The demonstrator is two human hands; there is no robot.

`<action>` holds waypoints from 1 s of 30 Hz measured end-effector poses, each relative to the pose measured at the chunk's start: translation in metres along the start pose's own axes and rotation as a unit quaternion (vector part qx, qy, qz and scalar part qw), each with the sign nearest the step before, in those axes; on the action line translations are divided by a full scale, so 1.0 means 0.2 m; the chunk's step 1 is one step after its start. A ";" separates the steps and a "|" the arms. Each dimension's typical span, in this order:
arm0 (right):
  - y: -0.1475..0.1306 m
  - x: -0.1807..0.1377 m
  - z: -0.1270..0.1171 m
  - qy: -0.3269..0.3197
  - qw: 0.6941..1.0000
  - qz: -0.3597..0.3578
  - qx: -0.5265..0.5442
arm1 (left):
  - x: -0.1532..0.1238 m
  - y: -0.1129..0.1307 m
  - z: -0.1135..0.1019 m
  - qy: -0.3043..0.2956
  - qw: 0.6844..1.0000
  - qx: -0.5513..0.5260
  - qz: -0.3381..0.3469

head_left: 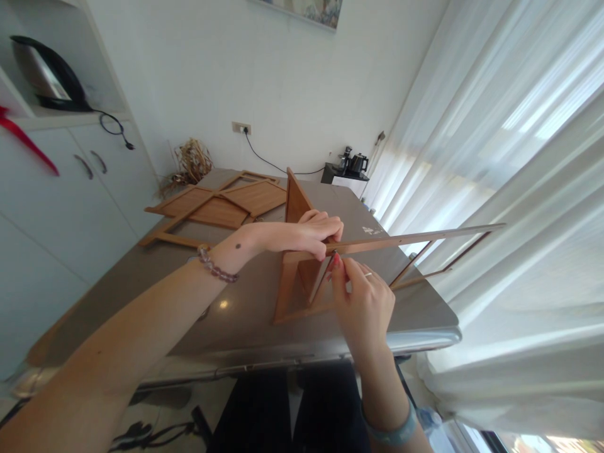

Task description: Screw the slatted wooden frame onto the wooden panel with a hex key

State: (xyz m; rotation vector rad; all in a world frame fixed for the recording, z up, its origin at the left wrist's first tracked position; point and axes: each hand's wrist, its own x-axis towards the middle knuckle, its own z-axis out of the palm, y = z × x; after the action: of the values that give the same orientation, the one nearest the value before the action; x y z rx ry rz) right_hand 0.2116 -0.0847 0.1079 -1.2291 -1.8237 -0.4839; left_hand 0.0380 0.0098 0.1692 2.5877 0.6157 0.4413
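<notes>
A brown wooden frame (pixel 401 241) stands on its side on the grey table, with a wooden panel (pixel 297 200) at its left end. My left hand (pixel 314 231) is closed over the upper rail near that panel, fingers wrapped over its far side. Just below and to the right, my right hand (pixel 361 296) pinches with thumb and forefinger against the underside of the same rail. A small dark metal bit shows at those fingertips, but its kind is too small to make out. The frame's long rails reach right, past the table edge.
Several flat wooden panels and frames (pixel 207 204) lie on the table (pixel 245 302) at the back left. Dried plants (pixel 193 160) stand behind them. White curtains (pixel 495 157) hang at the right, close to the rail ends. A kettle (pixel 47 75) sits on the left shelf.
</notes>
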 end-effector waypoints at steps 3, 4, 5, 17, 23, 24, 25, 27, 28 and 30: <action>-0.02 0.02 -0.03 -0.056 0.993 0.058 0.084 | 0.01 -0.01 0.01 -0.001 1.000 0.015 0.003; -0.03 0.03 -0.04 -0.082 0.982 0.085 0.145 | 0.01 -0.01 0.01 -0.002 1.000 0.019 0.002; -0.04 0.04 -0.04 -0.105 0.965 0.111 0.211 | 0.01 -0.01 0.01 -0.002 1.000 0.021 0.001; 0.02 0.02 0.00 -0.109 0.930 0.197 0.291 | 0.00 0.03 0.00 -0.009 0.999 -0.008 -0.032; 0.05 0.04 -0.03 -0.017 0.997 -0.005 0.073 | -0.02 0.06 -0.02 -0.015 0.995 -0.068 -0.074; 0.04 0.05 -0.03 -0.007 0.998 -0.027 0.051 | -0.02 0.06 -0.02 -0.017 0.995 -0.071 -0.072; 0.04 0.05 -0.04 0.000 0.998 -0.041 0.038 | -0.02 0.06 -0.03 -0.020 0.995 -0.073 -0.070; 0.05 0.06 -0.04 0.006 0.998 -0.054 0.029 | -0.02 0.06 -0.04 -0.029 0.996 -0.064 -0.060; 0.05 0.06 -0.04 0.006 0.998 -0.057 0.029 | -0.02 0.06 -0.05 -0.037 0.996 -0.055 -0.052; 0.05 0.06 -0.03 0.004 0.998 -0.061 0.026 | -0.03 0.06 -0.08 -0.054 0.997 -0.033 -0.037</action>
State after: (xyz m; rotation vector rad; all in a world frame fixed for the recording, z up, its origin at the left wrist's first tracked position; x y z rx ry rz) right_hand 0.2209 -0.0781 0.1206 -1.0831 -1.8995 -0.5047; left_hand 0.0319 0.0020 0.1872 2.4971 0.6469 0.2916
